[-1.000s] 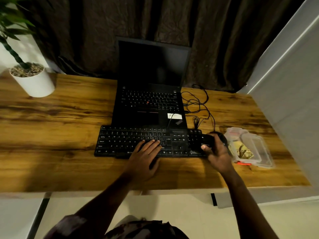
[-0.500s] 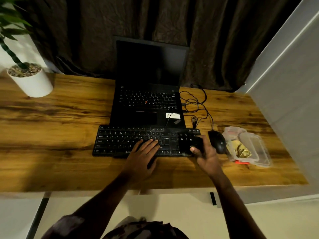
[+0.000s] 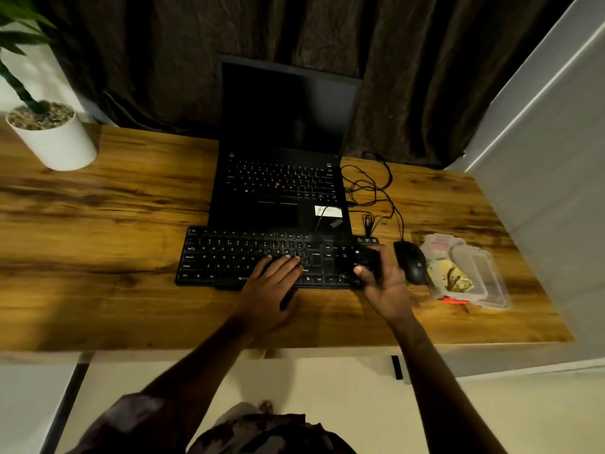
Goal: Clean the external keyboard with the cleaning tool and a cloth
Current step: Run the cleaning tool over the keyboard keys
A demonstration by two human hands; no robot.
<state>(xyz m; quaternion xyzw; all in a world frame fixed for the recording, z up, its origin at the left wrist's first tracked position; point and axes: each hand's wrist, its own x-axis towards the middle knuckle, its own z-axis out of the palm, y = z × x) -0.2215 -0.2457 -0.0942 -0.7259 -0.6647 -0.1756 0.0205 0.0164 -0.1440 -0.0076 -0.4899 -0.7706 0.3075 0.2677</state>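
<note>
A black external keyboard [image 3: 242, 257] lies on the wooden desk [image 3: 98, 224] in front of a laptop. My left hand [image 3: 271, 283] rests flat on the keyboard's lower middle keys, fingers straight. My right hand [image 3: 383, 283] grips a small dark cleaning tool [image 3: 363, 260] over the keyboard's right end, above the number pad. The tool is dark and its shape is hard to make out. The cloth's place I cannot tell.
A black laptop [image 3: 281, 178] stands open behind the keyboard. A black mouse [image 3: 411, 262] with tangled cables [image 3: 370, 191] lies right of my right hand. A clear plastic container [image 3: 468, 273] sits further right. A white plant pot [image 3: 55, 139] stands far left.
My right hand moved with the dark tool from the mouse area leftward over the keyboard's right end. The left hand stayed on the keys.
</note>
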